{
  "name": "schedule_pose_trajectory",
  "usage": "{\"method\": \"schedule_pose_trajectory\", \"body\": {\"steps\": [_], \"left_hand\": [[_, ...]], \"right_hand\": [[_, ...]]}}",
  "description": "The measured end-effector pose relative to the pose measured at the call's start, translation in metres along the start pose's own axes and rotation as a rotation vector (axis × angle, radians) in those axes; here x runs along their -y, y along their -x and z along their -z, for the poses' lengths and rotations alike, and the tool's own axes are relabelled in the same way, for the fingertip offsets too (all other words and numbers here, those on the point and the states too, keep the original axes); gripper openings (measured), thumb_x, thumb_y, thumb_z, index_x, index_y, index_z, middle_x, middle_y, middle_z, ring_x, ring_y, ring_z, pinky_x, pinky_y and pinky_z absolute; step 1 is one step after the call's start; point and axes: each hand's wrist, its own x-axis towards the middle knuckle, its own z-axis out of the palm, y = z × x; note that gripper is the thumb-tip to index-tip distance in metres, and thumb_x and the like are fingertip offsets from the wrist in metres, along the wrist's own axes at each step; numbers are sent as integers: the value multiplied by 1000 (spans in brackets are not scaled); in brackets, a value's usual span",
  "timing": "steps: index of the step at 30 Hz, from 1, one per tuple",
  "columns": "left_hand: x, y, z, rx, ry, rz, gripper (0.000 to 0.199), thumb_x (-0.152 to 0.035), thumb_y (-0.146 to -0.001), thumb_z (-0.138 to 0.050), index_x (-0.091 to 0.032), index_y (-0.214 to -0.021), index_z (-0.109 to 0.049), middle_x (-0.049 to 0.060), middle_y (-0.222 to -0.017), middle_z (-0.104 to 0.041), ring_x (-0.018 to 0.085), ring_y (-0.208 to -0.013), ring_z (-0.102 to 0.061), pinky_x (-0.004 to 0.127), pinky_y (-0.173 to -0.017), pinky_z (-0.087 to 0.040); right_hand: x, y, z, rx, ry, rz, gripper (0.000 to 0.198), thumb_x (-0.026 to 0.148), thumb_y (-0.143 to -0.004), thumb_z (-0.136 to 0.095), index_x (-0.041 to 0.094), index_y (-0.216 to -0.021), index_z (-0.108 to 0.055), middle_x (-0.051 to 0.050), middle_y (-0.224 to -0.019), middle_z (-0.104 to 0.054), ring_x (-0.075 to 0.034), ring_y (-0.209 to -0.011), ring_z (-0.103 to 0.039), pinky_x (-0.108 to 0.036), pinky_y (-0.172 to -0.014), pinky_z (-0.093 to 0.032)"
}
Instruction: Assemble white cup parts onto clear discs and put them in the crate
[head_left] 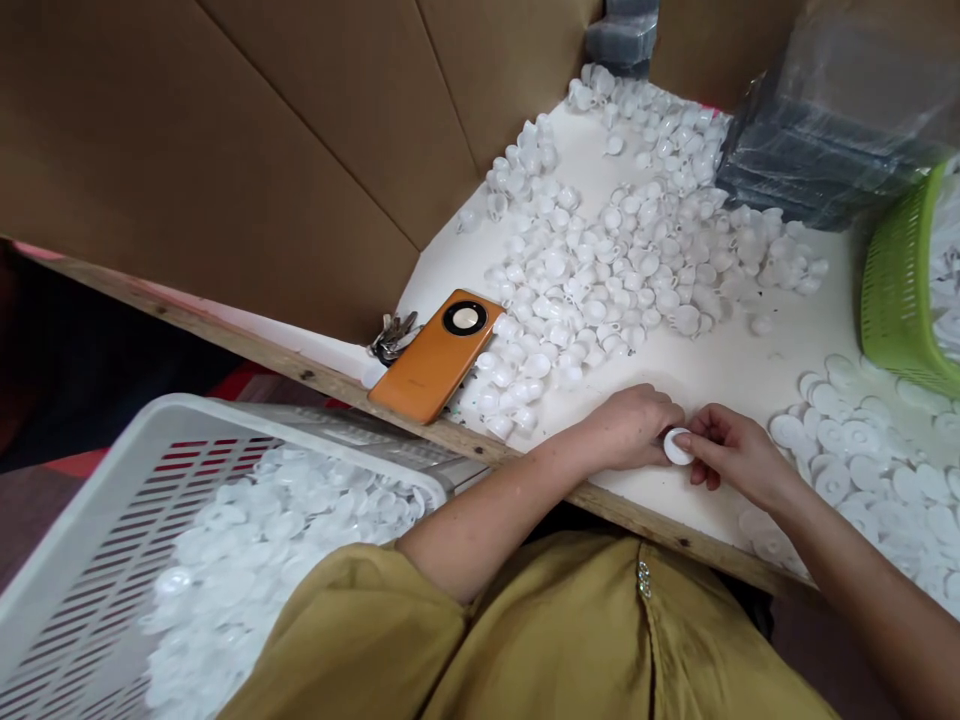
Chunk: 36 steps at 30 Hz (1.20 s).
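Left hand and right hand together at the near edge of the white worktop, fingertips meeting around one small white cap. Grip of both hands closed on that cap: left fingers curled over its left side, right thumb and forefinger pinching its right side. Cap held just above or on the worktop; cannot tell which.

Most of the cap covered by the fingers; only a rounded white face showing, no detail of its underside or any second piece joined to it. Left palm turned down and hidden. Right forearm cut off at the lower right corner of the picture.

Cap itself round, plain white, smooth and slightly glossy, like the loose pieces nearby.

Just beyond the hands, a wide heap of small white cups spread across the worktop. To the right, a spread of flat white discs, partly cut off by the frame. A green basket at the right edge, only partly in view. An orange phone lying face down at the left of the worktop, a bunch of keys touching its far corner. Below left, off the worktop, a white slotted crate holding more white pieces. Brown cardboard standing behind as a wall.
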Motion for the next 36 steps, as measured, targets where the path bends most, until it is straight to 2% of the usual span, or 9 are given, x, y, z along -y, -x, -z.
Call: {"method": "schedule_pose_trajectory", "body": {"steps": [3, 6, 11, 17, 23, 27, 30, 33, 36], "left_hand": [[1, -1, -4, -19, -27, -3, 20, -36, -82, -61, -17, -79, -63, 4, -79, -65, 18, -77, -59, 28, -71, -41], [2, -2, -4, -4, -18, 6, 16, -32, -80, -63, -17, -75, -62, 3, -78, -65, 18, -77, -58, 28, -71, -41], [2, -3, -4, 1, 22, 17, 8, -24, -76, -65, -18, -81, -64, 2, -81, -66, 18, -78, -57, 28, -72, -41], [0, -3, -4, -2, -13, 54, 22, -38, -81, -61, -17, -75, -63, 4, -78, -65, 19, -76, -57, 28, -66, -39], [-1, -2, -2, 5, 15, 56, 22, -39, -79, -64, -18, -81, -67, 3, -78, -66, 17, -76, -57, 27, -66, -38], [-3, -1, 5, 54, 71, 40, 31, -44, -71, -71, -18, -88, -68, 2, -83, -67, 18, -79, -58, 26, -69, -40], [-7, -5, 10, 95, 62, 119, 37, -50, -73, -68, -18, -92, -67, 2, -84, -68, 19, -81, -59, 26, -67, -40], [-12, -13, 12, 155, -22, 215, 34, -49, -74, -68, -18, -88, -65, 2, -82, -67, 20, -79, -60, 25, -60, -37], [-13, -22, 15, 239, -93, 209, 35, -52, -73, -67, -19, -83, -62, 2, -78, -66, 20, -75, -60, 26, -56, -35]], "right_hand": [[0, 1, 1, -3, 6, -6, 33, 47, -74, -68, 20, -75, -47, 2, -49, -59, -13, -44, -57, -20, -38, -40], [-4, 1, 8, 1, -53, -25, 37, 50, -73, -69, 20, -76, -48, 1, -50, -60, -13, -42, -56, -22, -39, -42], [-9, 3, 17, -52, -184, -42, 38, 49, -70, -74, 20, -76, -49, 0, -55, -63, -13, -46, -59, -24, -44, -47], [-6, 1, 4, -19, -152, -82, 38, 44, -68, -76, 19, -76, -49, 0, -54, -62, -14, -48, -61, -22, -42, -47], [-2, 2, 3, 5, -103, -117, 37, 44, -69, -73, 20, -73, -45, 1, -53, -61, -15, -44, -60, -20, -36, -40], [2, 1, 4, 24, -104, -145, 33, 38, -69, -72, 20, -80, -47, 0, -54, -63, -14, -41, -59, -20, -34, -39], [5, -2, 6, 50, -93, -175, 31, 34, -69, -71, 20, -82, -46, 1, -53, -62, -14, -41, -59, -20, -34, -39], [7, -8, 10, 78, -39, -220, 30, 32, -70, -71, 20, -76, -44, -1, -50, -62, -14, -40, -59, -19, -34, -40], [8, -13, 14, 99, 40, -239, 30, 31, -70, -71, 20, -74, -44, -1, -48, -62, -14, -37, -57, -19, -32, -37]]}}
